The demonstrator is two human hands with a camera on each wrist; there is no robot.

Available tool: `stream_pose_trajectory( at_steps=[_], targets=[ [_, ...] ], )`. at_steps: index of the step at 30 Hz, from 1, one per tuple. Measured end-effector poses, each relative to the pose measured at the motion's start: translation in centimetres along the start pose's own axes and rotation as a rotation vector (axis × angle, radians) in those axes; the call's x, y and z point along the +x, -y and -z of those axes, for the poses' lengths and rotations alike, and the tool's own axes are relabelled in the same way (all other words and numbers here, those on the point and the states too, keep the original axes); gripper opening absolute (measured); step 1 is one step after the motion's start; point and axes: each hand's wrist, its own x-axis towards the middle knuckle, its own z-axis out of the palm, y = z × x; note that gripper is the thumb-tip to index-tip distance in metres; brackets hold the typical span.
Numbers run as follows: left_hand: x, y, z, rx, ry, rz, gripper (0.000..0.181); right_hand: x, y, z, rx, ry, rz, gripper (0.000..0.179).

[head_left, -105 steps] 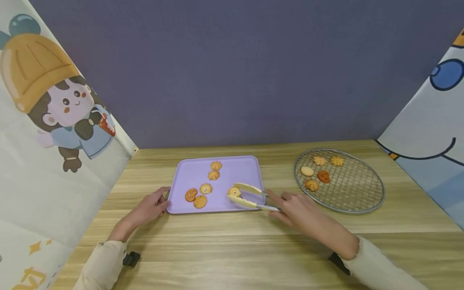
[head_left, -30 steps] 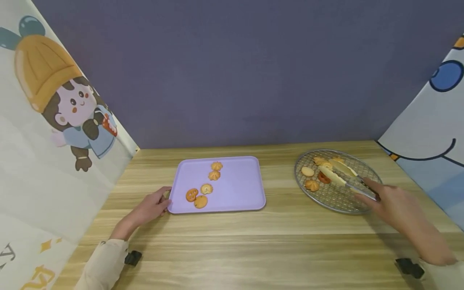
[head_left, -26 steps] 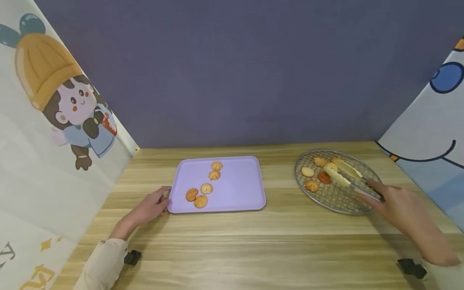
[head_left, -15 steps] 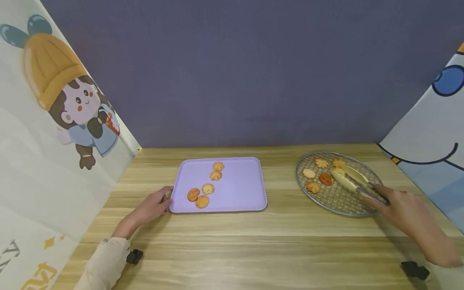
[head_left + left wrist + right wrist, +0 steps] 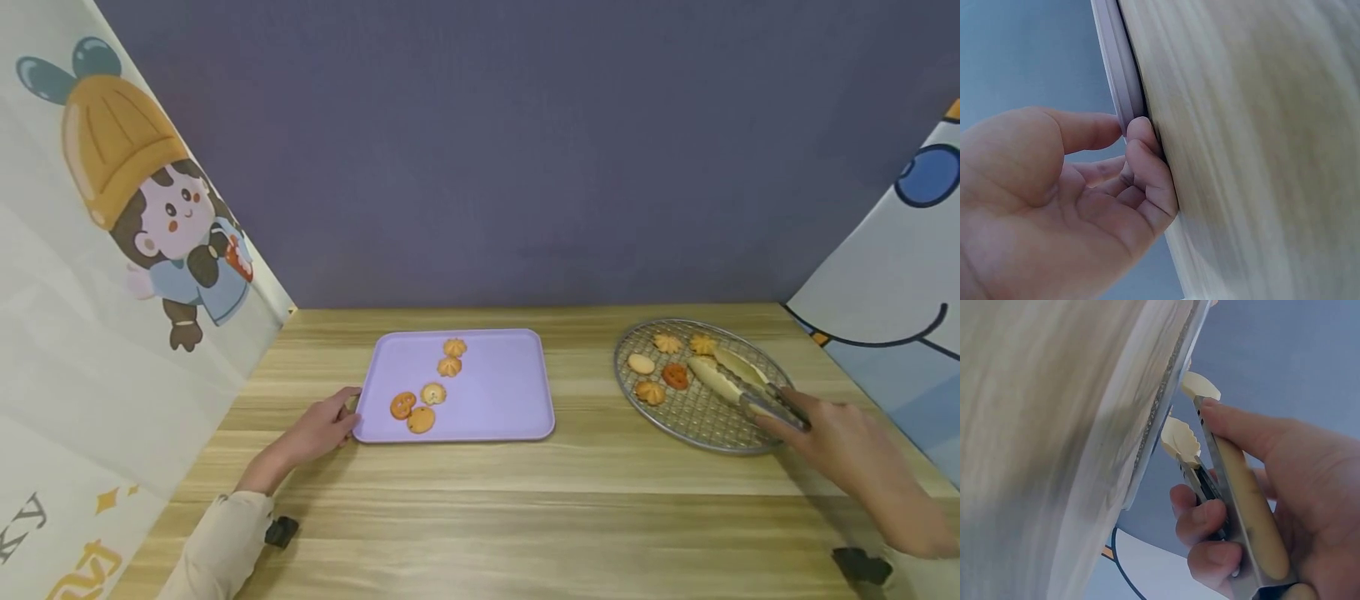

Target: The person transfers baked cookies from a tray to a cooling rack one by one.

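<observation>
My left hand [image 5: 318,432] pinches the left edge of a purple tray [image 5: 510,400], its thumb and curled fingers at the rim in the left wrist view. Two swirl cookies [image 5: 450,367], a pretzel cookie [image 5: 402,405], a ring-shaped cookie [image 5: 432,393] and a round flat cookie [image 5: 421,419] lie on the tray. In my right hand [image 5: 840,433] I grip metal tongs [image 5: 1232,487] with cream scalloped tips. The tips stand apart over the round wire rack [image 5: 686,429]. Whether a cookie is between them is hidden in the head view.
On the rack's left and back lie flower-shaped cookies [image 5: 650,392], a pale oval cookie [image 5: 641,363] and a reddish pretzel cookie [image 5: 676,376]. Wooden table [image 5: 480,517] spans the front. A dark blue panel [image 5: 480,150] rises behind; printed panels flank both sides.
The tongs carried a ring-shaped cookie from the tray's right part over to the rack, then shifted slightly right and nearer. My left hand has stayed at the tray edge.
</observation>
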Motion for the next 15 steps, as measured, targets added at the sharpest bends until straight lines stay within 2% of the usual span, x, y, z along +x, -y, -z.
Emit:
stream_pose_trajectory(
  at_steps=[8,15],
  targets=[
    [-0.1,0.2,-0.2,0.005,0.000,-0.003,0.046,-0.2,0.5,0.3,-0.012,-0.027,0.011,0.071],
    [0.2,0.4,0.0,-0.002,0.000,-0.009,0.046,0.0,2.6,1.6,0.011,0.009,0.024,0.069]
  ],
)
